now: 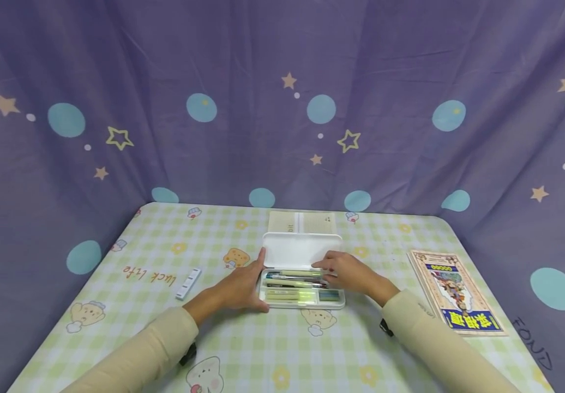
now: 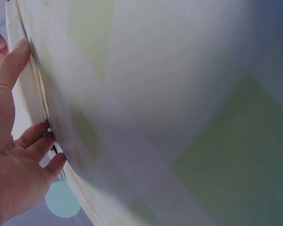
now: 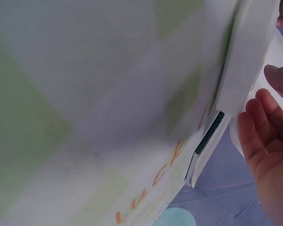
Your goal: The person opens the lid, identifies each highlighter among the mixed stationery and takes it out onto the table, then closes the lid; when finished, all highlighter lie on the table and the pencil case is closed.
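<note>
Beige sleeves run in from the bottom edge of the head view, nearest the lens: left sleeve (image 1: pixel 135 355), right sleeve (image 1: pixel 439 344). Between them I see the checked tablecloth (image 1: pixel 243 360), pale green and white with printed cartoons; the purple curtain (image 1: pixel 243 65) hangs beyond the far edge.

Surroundings: a white strip with dark marks (image 1: pixel 188 284) lies left of the left hand (image 1: pixel 240 284). Well apart to the right, an illustrated book (image 1: pixel 464 292) lies flat, a blue band across its near end.

Work area: white pencil case (image 1: pixel 307 306) at centre, between the hands. Its raised lid (image 1: pixel 292 251) slants up on the far side and partly covers my view of a beige booklet (image 1: pixel 312 224) behind. Long pens (image 1: pixel 292 277) fill the far section; yellow-green sticks (image 1: pixel 282 295) and a dark blue-green block (image 1: pixel 329 295) lie in the near one.

Grip, left: thumb and fingers spread wide along the case's left end, touching it, not curled round it.

Grip, right: the right hand (image 1: pixel 351 272) hides the pens' right ends. I read it as released: fingers loosely bent, thumb apart in the right wrist view. Fingertip contact with the pens: cannot tell
</note>
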Demonstrator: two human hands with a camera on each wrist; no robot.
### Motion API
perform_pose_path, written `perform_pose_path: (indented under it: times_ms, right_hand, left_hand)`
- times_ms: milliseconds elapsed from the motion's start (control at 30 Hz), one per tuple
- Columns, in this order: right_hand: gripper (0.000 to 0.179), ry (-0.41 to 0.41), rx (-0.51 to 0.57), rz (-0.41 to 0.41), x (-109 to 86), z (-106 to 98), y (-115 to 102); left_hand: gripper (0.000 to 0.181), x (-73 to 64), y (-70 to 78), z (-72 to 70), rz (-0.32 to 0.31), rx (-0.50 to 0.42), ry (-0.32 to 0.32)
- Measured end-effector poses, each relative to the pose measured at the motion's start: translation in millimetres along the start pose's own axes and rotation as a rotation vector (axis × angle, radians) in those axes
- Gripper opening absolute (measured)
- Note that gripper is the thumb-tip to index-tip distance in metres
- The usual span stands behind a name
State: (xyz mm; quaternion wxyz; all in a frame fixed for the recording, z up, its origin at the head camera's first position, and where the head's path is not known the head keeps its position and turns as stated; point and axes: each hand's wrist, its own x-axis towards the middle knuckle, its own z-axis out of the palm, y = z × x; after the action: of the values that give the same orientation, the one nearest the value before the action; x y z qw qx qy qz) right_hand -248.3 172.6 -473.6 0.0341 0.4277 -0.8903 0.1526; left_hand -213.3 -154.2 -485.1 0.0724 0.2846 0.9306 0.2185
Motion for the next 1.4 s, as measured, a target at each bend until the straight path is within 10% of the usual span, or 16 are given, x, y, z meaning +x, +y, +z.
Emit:
perform_pose_path:
  times_ms: [1000, 1400]
  right_hand:
    - [0.030, 0.044, -0.065, -0.015, -2.2, 10, 0]
    - [0.030, 0.198, -0.135, -0.139, -7.8, 4, 4]
  left_hand:
    - [0.148, -1.4, 5.0, 2.4, 0.020, -0.018, 0.023]
    - [0.149, 0.5, 1.4, 0.5, 0.019, -0.014, 0.025]
